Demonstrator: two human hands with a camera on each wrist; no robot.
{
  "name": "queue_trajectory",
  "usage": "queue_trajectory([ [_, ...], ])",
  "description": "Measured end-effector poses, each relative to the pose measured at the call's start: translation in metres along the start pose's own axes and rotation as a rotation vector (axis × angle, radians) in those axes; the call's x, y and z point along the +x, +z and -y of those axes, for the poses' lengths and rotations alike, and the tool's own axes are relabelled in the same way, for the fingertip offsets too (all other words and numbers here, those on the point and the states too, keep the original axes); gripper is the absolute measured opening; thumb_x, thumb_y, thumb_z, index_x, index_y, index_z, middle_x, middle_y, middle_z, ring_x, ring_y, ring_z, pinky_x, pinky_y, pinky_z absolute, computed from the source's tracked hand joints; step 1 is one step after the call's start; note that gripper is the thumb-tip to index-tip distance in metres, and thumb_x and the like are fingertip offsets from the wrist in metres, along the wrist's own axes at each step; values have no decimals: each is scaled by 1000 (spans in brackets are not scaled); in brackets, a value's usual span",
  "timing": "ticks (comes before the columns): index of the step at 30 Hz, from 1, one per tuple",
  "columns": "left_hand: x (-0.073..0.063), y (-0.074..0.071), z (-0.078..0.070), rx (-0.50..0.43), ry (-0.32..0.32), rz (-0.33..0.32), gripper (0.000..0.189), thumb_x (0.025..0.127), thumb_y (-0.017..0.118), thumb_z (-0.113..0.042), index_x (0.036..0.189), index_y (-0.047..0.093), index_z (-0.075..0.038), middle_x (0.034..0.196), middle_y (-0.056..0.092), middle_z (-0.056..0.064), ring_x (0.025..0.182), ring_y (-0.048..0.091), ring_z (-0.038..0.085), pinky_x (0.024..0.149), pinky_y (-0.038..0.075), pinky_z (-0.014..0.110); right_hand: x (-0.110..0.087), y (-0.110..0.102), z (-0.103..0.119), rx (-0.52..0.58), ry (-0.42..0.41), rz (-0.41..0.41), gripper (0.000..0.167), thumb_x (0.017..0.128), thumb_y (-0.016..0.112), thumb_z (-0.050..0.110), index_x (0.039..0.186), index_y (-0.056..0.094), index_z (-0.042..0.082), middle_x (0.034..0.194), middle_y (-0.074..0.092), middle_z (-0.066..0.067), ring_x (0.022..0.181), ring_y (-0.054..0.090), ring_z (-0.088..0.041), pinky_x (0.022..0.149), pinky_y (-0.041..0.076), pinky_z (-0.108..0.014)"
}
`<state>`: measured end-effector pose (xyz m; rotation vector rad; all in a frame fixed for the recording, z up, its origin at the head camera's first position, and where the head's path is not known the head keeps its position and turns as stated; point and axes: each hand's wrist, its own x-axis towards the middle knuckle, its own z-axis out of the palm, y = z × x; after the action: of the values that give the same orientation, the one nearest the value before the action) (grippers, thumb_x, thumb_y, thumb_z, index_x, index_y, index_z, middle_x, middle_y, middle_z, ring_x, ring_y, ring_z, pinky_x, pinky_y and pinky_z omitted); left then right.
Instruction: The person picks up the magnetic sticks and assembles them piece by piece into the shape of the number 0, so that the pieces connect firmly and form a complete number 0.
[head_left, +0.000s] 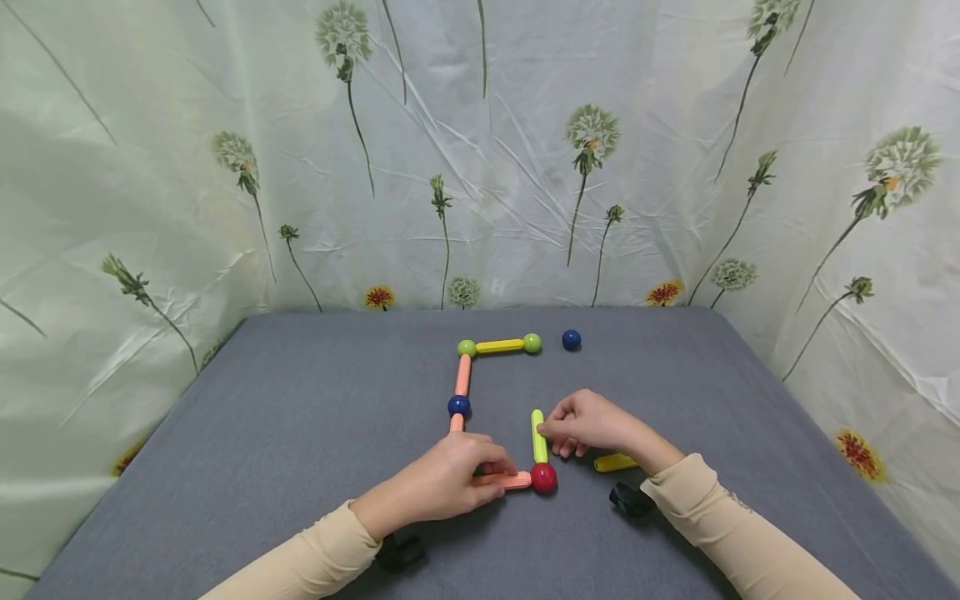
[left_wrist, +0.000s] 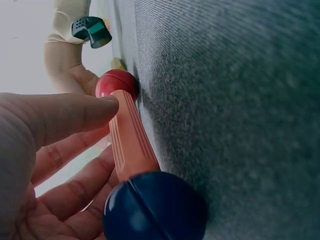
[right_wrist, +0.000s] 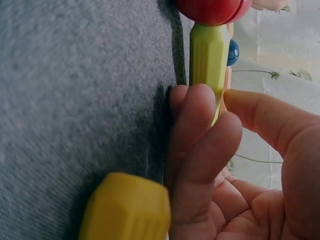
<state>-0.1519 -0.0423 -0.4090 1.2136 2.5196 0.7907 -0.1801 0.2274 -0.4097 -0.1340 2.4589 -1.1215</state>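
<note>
My left hand (head_left: 453, 475) pinches a salmon-pink ribbed rod (left_wrist: 131, 140) between thumb and fingers. A red ball (head_left: 543, 478) sits at the rod's far end, and a dark blue ball (left_wrist: 155, 207) at its near end, hidden under the hand in the head view. From the red ball a lime-green rod (right_wrist: 207, 55) extends toward the back; my right hand (head_left: 588, 423) pinches it by thumb and fingertips. Past the left hand, another salmon rod (head_left: 457, 422) leads to a blue ball (head_left: 459, 406), then a further salmon rod (head_left: 462, 375) meets a green ball (head_left: 467, 348).
A yellow rod (head_left: 498, 346) joins that green ball to a second green ball (head_left: 532, 342). Right of it lies a loose blue ball (head_left: 572, 339). Another yellow rod (head_left: 615, 462) lies under the right wrist. The grey table (head_left: 322, 392) ends at a flowered curtain (head_left: 510, 167).
</note>
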Motion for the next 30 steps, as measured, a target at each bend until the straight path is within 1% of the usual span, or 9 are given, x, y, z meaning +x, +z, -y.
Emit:
queue_trajectory([
  [7, 6, 3, -1, 11, 40, -8, 20, 95, 84, -16, 115, 81, -19, 94, 72, -13, 78, 57, 4, 68, 45, 16, 2, -4, -2, 30, 7, 7, 25, 102, 74, 29, 98, 76, 5, 74, 73, -2, 64, 66, -9, 63, 59, -25],
  [12, 10, 6, -2, 11, 56, -19, 19, 95, 84, -16, 114, 81, -18, 92, 72, -13, 78, 57, 3, 70, 47, 16, 1, -10, -3, 28, 12, -15, 26, 102, 74, 30, 100, 76, 4, 75, 73, -2, 67, 67, -10, 65, 60, -27],
  [17, 15, 10, -5, -9, 70, -32, 19, 96, 83, -17, 115, 80, -16, 86, 67, -11, 76, 57, 3, 69, 49, 15, 2, -20, -5, 33, 1, -50, 30, 103, 73, 32, 105, 74, 2, 78, 75, -3, 70, 68, -10, 68, 62, -29],
  [20, 18, 12, -6, -24, 71, -36, 20, 98, 82, -18, 117, 79, -17, 86, 67, -11, 76, 57, 1, 70, 50, 14, 5, -28, -8, 33, -16, -82, 30, 104, 72, 31, 107, 72, 0, 80, 76, -4, 71, 69, -10, 69, 63, -30],
  [25, 24, 15, -9, -48, 44, -40, 22, 99, 81, -18, 120, 79, -18, 90, 71, -11, 79, 59, -1, 71, 51, 14, 11, -46, -12, 30, -34, -145, 29, 105, 71, 29, 109, 69, 0, 82, 76, -4, 72, 69, -11, 69, 62, -30],
  [30, 27, 18, -12, -57, 27, -49, 23, 98, 81, -18, 121, 79, -18, 93, 73, -10, 79, 60, -3, 70, 51, 14, 17, -66, -18, 34, -55, -200, 30, 106, 70, 27, 110, 68, -3, 86, 77, -9, 75, 70, -12, 71, 61, -30],
])
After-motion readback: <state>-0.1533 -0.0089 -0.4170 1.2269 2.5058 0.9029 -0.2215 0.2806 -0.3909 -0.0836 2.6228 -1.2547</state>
